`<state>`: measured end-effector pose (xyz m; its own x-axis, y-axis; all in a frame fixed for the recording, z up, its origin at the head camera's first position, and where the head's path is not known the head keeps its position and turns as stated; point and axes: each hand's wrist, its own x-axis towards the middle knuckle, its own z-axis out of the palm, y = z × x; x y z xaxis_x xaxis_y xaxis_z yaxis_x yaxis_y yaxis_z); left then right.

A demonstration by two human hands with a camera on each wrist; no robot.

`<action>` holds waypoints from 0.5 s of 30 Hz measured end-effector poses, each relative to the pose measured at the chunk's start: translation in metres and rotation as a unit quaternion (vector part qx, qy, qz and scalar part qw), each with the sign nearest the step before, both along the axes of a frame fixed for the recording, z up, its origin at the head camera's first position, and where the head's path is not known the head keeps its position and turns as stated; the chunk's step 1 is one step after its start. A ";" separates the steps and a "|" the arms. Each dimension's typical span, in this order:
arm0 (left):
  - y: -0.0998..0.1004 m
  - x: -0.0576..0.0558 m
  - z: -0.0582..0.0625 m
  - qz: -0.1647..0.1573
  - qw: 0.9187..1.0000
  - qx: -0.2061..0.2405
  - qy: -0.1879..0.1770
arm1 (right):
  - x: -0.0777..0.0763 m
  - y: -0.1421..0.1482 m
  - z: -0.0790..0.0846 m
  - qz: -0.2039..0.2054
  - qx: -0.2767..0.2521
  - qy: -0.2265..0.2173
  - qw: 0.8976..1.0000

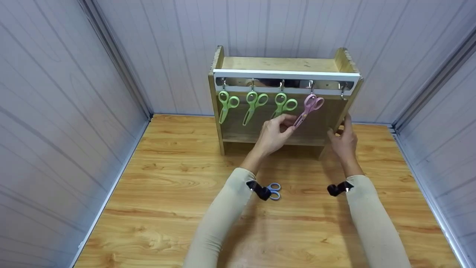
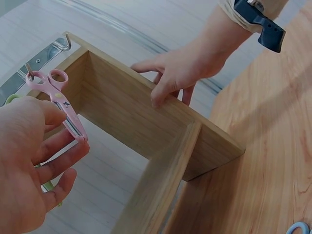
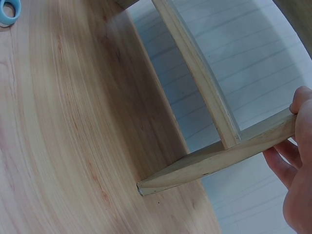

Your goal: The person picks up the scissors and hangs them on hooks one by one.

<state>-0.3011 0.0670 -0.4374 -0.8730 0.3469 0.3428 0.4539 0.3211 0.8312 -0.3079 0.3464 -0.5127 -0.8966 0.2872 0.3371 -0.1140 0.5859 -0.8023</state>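
Observation:
Pink scissors (image 1: 309,106) hang by a loop from the fourth hook of a metal hook rail (image 1: 327,85). My left hand (image 1: 274,133) is at their blade end; in the left wrist view its loosely bent fingers (image 2: 61,158) lie behind the blades, fingertips right at the tip. To the left hang three green scissors (image 1: 253,106), the third partly covered by this hand. On the right side, my right hand (image 1: 344,139) grips the side panel of the wooden shelf (image 1: 267,64), thumb at the front edge and fingers on the outer face.
The fifth hook (image 1: 343,91) at the rail's right end holds nothing. Blue scissors (image 1: 274,190) lie on the wood-grain surface (image 1: 167,193) in front of the shelf, partly hidden by the left wrist camera. Pale panelled walls (image 1: 167,56) stand behind and on both sides.

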 end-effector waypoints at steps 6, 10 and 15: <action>0.000 0.000 -0.002 -0.006 1.000 0.000 -0.007 | 0.000 0.000 0.000 0.000 0.001 0.002 1.000; 0.001 0.000 -0.002 -0.007 1.000 0.002 -0.010 | 0.000 0.000 0.000 -0.003 0.004 0.005 1.000; 0.000 0.001 -0.004 -0.007 1.000 0.006 -0.012 | 0.000 0.000 0.000 -0.004 0.008 0.003 1.000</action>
<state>-0.3003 0.0666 -0.4417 -0.8763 0.3543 0.3264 0.4381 0.3044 0.8458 -0.3082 0.3461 -0.5126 -0.8920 0.2890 0.3476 -0.1144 0.5996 -0.7921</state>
